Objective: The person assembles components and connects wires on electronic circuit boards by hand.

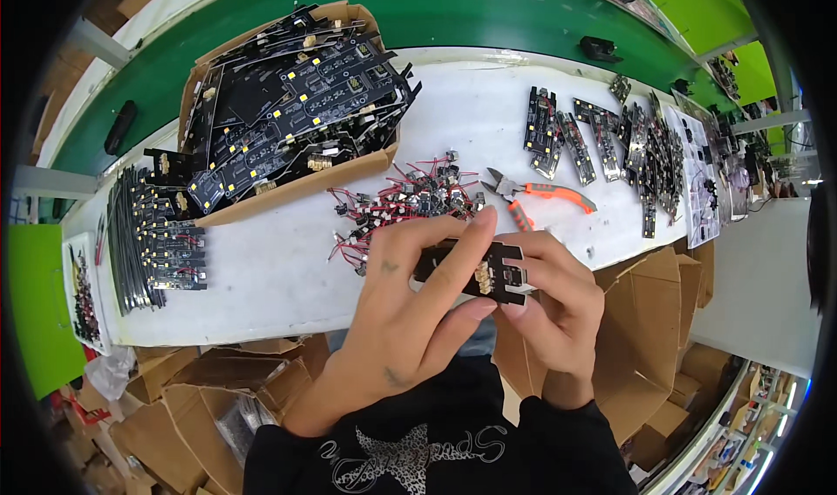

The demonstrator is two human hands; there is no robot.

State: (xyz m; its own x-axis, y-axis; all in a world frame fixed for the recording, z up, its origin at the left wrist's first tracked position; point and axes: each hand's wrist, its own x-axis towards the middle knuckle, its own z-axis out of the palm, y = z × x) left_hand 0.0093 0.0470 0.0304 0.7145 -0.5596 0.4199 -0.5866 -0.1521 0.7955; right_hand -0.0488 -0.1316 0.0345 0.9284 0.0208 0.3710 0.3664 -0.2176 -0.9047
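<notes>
Between both hands, in front of my chest, is a small black circuit board (pixel 495 275) with pale connectors and notched ends. My left hand (pixel 405 299) grips it from the left, thumb below and index finger laid across its face. The fingers of my right hand (pixel 554 299) close on its right end, thumb at the lower corner. Just beyond the hands lies a heap of small connector parts with red and black wires (pixel 410 199). Pliers with orange and grey handles (pixel 549 192) rest open-jawed to the right of the heap.
A cardboard box (pixel 296 186) overflowing with black circuit boards stands at the left of the white table (pixel 462 103). Beside it are stacked board strips (pixel 179 255) and black cables (pixel 129 242). More boards (pixel 602 142) lie at the right. Open cartons (pixel 636 329) stand below the near edge.
</notes>
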